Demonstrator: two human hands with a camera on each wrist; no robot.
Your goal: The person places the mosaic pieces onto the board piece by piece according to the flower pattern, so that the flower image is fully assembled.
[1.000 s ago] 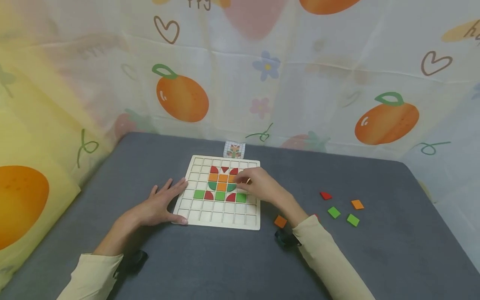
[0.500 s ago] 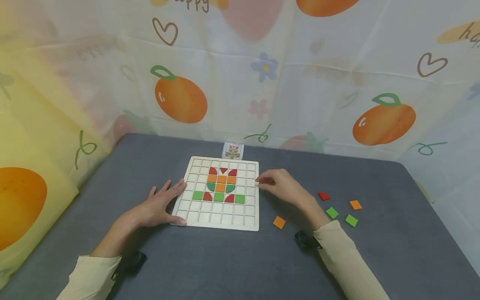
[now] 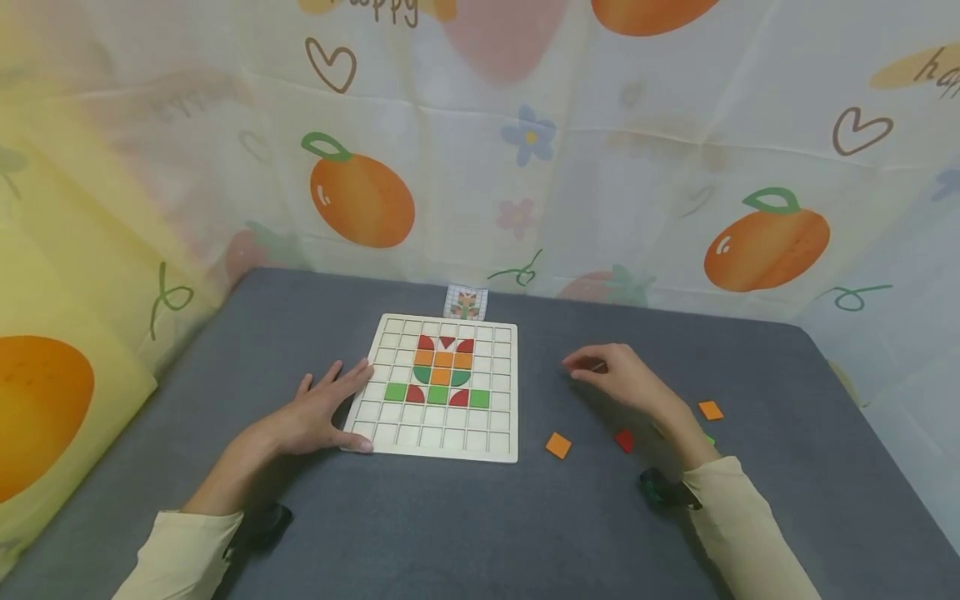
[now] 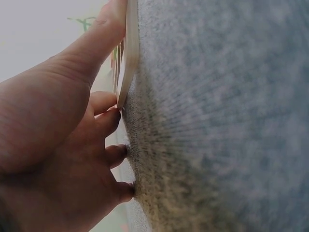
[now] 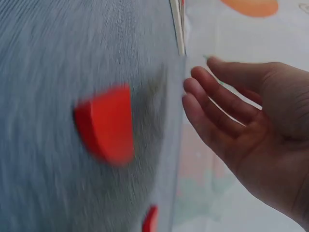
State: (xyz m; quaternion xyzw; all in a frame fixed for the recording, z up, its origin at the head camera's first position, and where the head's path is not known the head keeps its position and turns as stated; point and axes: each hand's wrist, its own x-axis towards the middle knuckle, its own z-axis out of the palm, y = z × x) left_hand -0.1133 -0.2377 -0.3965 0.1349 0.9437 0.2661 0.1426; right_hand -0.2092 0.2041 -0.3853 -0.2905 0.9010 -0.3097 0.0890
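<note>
Head view: one white gridded board point(image 3: 408, 435), flat on the gray table point(image 3: 450, 525), bearing a fitted figure of tiles point(image 3: 443, 359) in red, orange and green; one printed card point(image 3: 465, 302) just beyond its far edge, presumably set there to be seen along with the board; left hand point(image 3: 318, 412), fingers spread wide along the board's left side, thumb at the near corner, apparently to steady it; right hand point(image 3: 622, 375), well apart from the board, fingers bent above the table; loose tiles, orange square point(image 3: 558, 445), red tile point(image 3: 624, 441), second orange square point(image 3: 711, 410) and partly hidden green tile point(image 3: 709, 439), lying on the right, seemingly for that hand's convenience. Left wrist view: thumb against the board's edge, other fingers apart, gripping nothing. Right wrist view: fingers loosely bent, thumb apart, nothing visible held; nearer red piece point(image 5: 110, 126), blurred; second red piece point(image 5: 150, 220), cut by the frame
</note>
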